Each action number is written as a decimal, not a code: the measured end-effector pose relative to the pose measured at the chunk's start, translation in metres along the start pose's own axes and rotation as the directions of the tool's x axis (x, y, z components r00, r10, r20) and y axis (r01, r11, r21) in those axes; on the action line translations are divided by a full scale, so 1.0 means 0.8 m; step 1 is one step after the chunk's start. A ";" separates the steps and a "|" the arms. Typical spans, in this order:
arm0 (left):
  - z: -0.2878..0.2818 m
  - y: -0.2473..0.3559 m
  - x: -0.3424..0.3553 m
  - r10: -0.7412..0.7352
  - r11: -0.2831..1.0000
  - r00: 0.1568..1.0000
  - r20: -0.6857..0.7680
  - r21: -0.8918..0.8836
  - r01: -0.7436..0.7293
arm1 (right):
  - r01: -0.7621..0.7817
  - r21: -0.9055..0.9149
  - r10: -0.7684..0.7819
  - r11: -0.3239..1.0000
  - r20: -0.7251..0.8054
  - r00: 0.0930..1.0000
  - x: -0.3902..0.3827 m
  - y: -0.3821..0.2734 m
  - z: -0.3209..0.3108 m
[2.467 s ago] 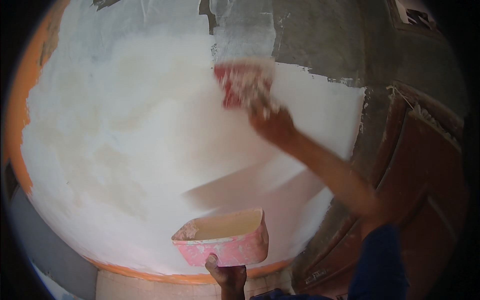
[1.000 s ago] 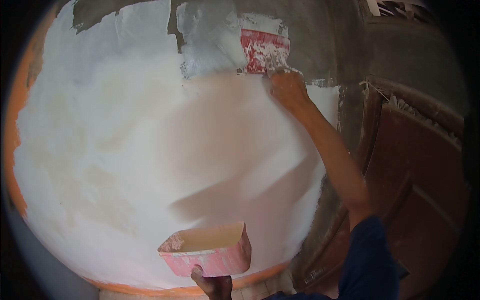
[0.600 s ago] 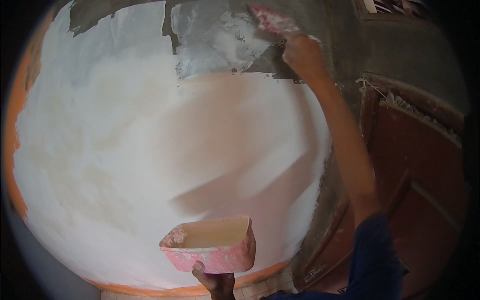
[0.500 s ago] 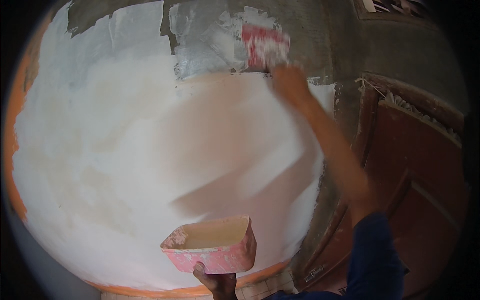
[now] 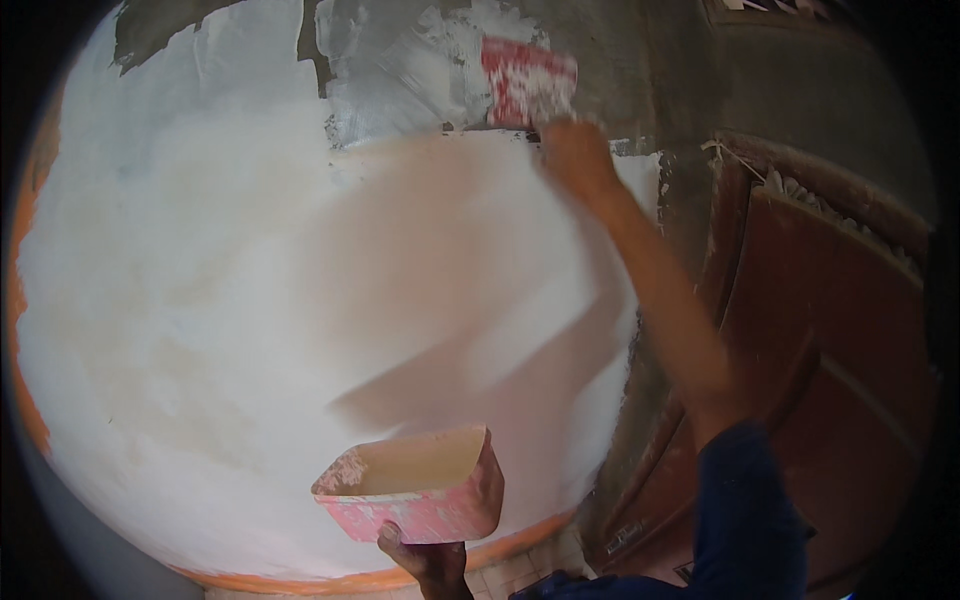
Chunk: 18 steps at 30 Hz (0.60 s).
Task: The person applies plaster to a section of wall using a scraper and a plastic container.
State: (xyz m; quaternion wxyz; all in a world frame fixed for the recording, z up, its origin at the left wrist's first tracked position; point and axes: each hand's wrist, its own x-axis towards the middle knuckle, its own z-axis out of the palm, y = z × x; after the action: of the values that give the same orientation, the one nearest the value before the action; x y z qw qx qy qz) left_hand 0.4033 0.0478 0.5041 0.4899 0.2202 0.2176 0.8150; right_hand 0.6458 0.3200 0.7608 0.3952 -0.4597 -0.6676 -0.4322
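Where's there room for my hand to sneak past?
In front of the white wall patch, between the pink tub and the right hand, left of the right forearm. Also left of the tub, toward the orange edge. It's crowded where the right hand grips the red scraper and where the left hand holds the tub.

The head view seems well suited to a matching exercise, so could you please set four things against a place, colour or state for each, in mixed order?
Column one
1. Rectangular tub
2. Wide putty spreader
3. Panelled door
4. Sleeve

Column two
A. Dark blue, around the right arm
B. Held by the right hand, near the top of the picture
C. Brownish red, at the right side of the picture
D. Pink with whitish smears, supported from below by the left hand

Right pairs: 1-D, 2-B, 3-C, 4-A.
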 end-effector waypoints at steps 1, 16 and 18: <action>-0.001 0.003 0.001 0.005 1.000 1.000 -0.006 0.004 -0.005 | -0.034 0.022 0.031 0.999 0.111 0.993 -0.030 -0.026 -0.002; -0.007 -0.004 -0.004 -0.050 0.984 0.998 0.048 -0.168 0.058 | -0.096 0.083 0.096 0.992 0.004 0.995 -0.060 0.014 0.010; -0.012 -0.012 -0.002 -0.044 0.996 0.998 0.035 -0.076 0.047 | -0.059 0.141 0.066 0.988 -0.044 0.997 -0.118 -0.006 0.013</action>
State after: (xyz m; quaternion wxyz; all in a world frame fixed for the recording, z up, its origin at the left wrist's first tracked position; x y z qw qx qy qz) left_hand 0.4051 0.0494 0.4904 0.5201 0.2099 0.1829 0.8075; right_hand 0.6649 0.3030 0.6695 0.4559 -0.4408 -0.6718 -0.3829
